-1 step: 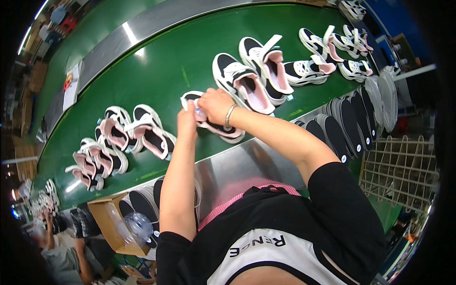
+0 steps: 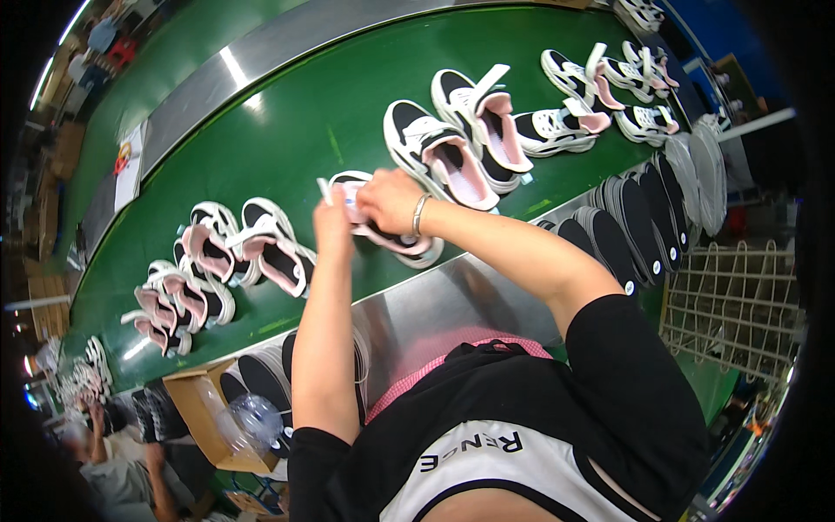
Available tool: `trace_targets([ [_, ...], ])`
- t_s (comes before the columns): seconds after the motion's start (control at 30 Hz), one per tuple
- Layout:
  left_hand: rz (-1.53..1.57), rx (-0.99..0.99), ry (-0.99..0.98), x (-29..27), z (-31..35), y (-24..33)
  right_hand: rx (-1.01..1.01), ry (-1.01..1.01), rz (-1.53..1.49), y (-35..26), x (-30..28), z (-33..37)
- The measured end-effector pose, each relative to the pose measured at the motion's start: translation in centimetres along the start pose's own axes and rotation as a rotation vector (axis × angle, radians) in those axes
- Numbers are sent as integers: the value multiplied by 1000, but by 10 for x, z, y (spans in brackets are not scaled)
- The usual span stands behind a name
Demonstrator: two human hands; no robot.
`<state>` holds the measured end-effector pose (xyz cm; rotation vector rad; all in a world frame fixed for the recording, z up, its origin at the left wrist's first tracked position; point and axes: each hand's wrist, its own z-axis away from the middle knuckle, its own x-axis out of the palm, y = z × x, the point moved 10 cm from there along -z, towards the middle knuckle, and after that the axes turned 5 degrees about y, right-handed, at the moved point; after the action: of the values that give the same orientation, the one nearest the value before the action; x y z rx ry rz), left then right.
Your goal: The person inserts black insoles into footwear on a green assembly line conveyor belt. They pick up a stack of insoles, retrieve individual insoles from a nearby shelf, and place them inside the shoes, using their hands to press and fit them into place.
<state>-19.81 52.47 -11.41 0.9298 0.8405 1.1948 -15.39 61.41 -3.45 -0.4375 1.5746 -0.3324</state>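
Observation:
A black and white sneaker with pink lining (image 2: 421, 252) rests on the green work surface in front of me, its body partly covered by my hands. My right hand (image 2: 391, 201) has its fingers closed on the pink tongue at the shoe's opening. At the other side of the tongue, my left hand (image 2: 332, 226) is closed on the shoe too, a little blurred, with a white strap (image 2: 324, 190) standing up past its fingers. Just right of my right hand stands a pair of matching sneakers (image 2: 435, 148). Another sneaker (image 2: 277, 252) sits left of my left hand.
Further sneakers (image 2: 178, 291) stand to the left and more (image 2: 565, 130) at the far right. Dark insoles (image 2: 609, 235) line the near right edge, beside a wire rack (image 2: 731, 304). A cardboard box (image 2: 202, 409) with clear plastic is lower left, near another person (image 2: 130, 470).
My left hand has shifted slightly left and down, and the white strap now rises beside its fingers. My right hand stays at the tongue, while the whole view has moved a little.

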Motion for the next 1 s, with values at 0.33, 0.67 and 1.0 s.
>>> trace_targets([
  [0.33,-669,1002,146,11,86,143,267,326,-725,29,-54,91],
  [0.67,-120,67,-488,58,167,33,241,262,-479,24,-80,176],
  [1.0,-311,480,326,-171,210,113,362,285,-322,62,-68,238],
])
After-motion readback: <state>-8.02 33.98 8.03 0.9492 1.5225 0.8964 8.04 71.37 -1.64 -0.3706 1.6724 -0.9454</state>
